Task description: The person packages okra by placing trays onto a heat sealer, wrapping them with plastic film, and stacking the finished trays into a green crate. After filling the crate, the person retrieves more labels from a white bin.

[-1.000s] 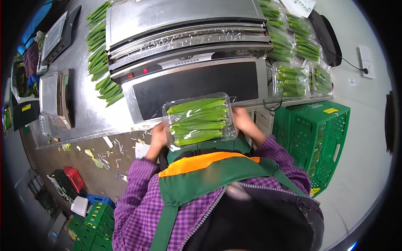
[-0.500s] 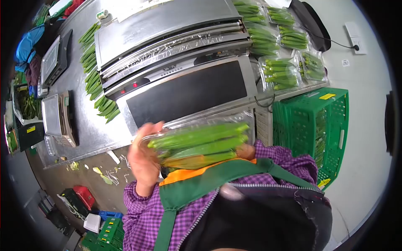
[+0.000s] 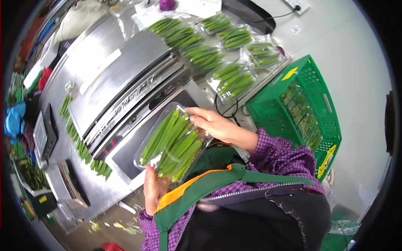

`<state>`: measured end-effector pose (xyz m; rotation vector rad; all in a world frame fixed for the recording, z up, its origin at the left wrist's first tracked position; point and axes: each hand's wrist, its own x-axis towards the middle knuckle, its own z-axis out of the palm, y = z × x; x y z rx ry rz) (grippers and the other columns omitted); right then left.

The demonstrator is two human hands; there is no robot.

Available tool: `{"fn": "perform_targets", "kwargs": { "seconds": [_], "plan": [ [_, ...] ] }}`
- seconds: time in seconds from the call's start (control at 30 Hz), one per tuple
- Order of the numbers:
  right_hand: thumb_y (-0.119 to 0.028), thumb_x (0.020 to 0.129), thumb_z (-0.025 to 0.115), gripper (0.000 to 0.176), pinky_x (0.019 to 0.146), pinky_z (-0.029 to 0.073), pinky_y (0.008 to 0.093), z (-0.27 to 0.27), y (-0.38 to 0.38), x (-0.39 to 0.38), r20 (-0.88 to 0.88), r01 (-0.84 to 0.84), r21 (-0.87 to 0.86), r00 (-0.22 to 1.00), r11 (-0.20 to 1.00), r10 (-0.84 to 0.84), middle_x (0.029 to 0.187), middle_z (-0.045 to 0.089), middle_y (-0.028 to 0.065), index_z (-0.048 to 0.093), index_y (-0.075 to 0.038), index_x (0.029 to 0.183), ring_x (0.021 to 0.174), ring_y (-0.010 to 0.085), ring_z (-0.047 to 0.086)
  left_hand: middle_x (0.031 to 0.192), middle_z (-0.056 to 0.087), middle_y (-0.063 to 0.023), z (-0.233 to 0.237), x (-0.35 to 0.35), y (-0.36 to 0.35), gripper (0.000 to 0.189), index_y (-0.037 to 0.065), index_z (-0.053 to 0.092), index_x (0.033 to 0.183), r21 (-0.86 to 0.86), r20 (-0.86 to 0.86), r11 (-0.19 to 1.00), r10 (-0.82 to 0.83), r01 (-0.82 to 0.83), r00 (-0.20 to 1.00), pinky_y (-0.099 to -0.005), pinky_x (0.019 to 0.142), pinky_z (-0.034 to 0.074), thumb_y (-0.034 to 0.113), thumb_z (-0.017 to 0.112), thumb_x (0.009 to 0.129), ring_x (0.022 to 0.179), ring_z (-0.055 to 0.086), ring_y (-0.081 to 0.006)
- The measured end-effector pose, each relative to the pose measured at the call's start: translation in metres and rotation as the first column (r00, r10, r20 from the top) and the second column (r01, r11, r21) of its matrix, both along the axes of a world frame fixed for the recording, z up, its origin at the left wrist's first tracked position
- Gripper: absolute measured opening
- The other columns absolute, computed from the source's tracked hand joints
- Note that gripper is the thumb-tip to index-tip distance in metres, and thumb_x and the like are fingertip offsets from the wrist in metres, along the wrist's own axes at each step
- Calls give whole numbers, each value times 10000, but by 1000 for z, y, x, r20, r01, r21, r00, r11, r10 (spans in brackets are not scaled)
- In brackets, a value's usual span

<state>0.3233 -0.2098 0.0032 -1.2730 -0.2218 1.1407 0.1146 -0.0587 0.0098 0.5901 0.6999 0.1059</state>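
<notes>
A clear plastic tray of okra [image 3: 171, 144] is held up between both hands in front of my apron. My left hand [image 3: 154, 189] grips its lower left corner, with the thumb on the near edge. On the opposite end, my right hand [image 3: 215, 124] has its fingers closed around the upper right edge. The okra lies in a row under shiny clear film. Behind the tray is the film wrapping machine [image 3: 136, 157], its dark plate partly hidden by the tray.
Several wrapped okra trays [image 3: 234, 79] lie right of the machine. A green crate [image 3: 268, 106] with packs inside stands at the right. More okra [image 3: 81, 150] lines the machine's left side, near a scale [image 3: 63, 182]. Scraps litter the floor [image 3: 104, 230].
The okra tray has turned from nearly level to a steep slant. My right hand has come out from behind it onto the upper edge. The view has swung toward the right.
</notes>
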Motion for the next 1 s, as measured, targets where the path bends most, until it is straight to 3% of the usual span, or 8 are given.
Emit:
{"fn": "perform_targets", "kwargs": {
  "seconds": [0.23,0.33,0.4,0.6,0.83,0.9,0.93,1.0],
  "plan": [
    [-240,907,533,476,1028,319,374,18,-65,130,304,442,-98,866,892,-396,1350,430,119,402,-57,1326,1236,226,403,1335,394,-198,2,73,-27,640,65,235,1393,87,313,918,-393,386,865,-441,921,435,424,461,914,1150,486,-321],
    [-280,907,526,467,1060,254,411,9,-112,229,598,597,-69,666,799,-446,1337,445,127,425,-74,1314,1245,237,388,1325,410,-190,-15,73,-26,608,65,251,1389,155,170,922,-378,355,910,-424,919,436,387,470,922,1127,504,-310],
    [-217,908,531,402,967,353,298,-10,-137,296,679,655,9,551,755,-486,1229,547,105,490,-22,1256,1123,186,494,1299,442,-182,-17,72,-27,556,62,299,1367,152,142,940,-326,305,935,-409,913,438,365,464,931,1095,523,-293],
    [-202,905,525,370,896,396,264,-75,-169,427,689,685,-23,538,728,-485,1161,592,94,527,-8,1220,1044,157,537,1219,506,-159,-30,60,-28,474,47,402,1284,144,-78,986,-69,79,995,-376,879,449,369,445,940,1031,538,-245],
    [-300,905,529,401,782,464,262,-150,-188,486,809,432,-235,583,871,-71,1057,632,65,566,-8,1178,893,128,584,1194,530,-140,-22,52,-25,428,19,421,1272,150,-224,987,88,-55,971,-331,874,454,276,488,936,1019,548,-208],
    [-333,861,557,405,770,474,303,-149,-185,498,790,524,-421,613,740,16,1003,659,108,612,-21,1115,887,184,612,1181,536,-139,-30,41,-18,434,13,427,1267,220,-244,974,102,-47,964,-323,877,452,271,509,928,1032,545,-204],
    [-340,840,566,428,786,472,342,-139,-183,499,852,634,-523,362,570,379,1023,649,153,603,-13,1115,899,261,624,1173,537,-142,-36,35,-11,438,9,429,1263,274,-247,961,101,-31,964,-324,884,448,270,518,924,1049,537,-206],
    [-305,818,563,422,869,440,345,-132,-170,493,860,750,-437,187,497,475,1076,620,187,597,8,1098,1006,295,592,1136,559,-125,-48,21,6,399,6,461,1235,360,-258,929,190,-89,947,-310,848,467,238,528,918,998,561,-187]
  ]
}}
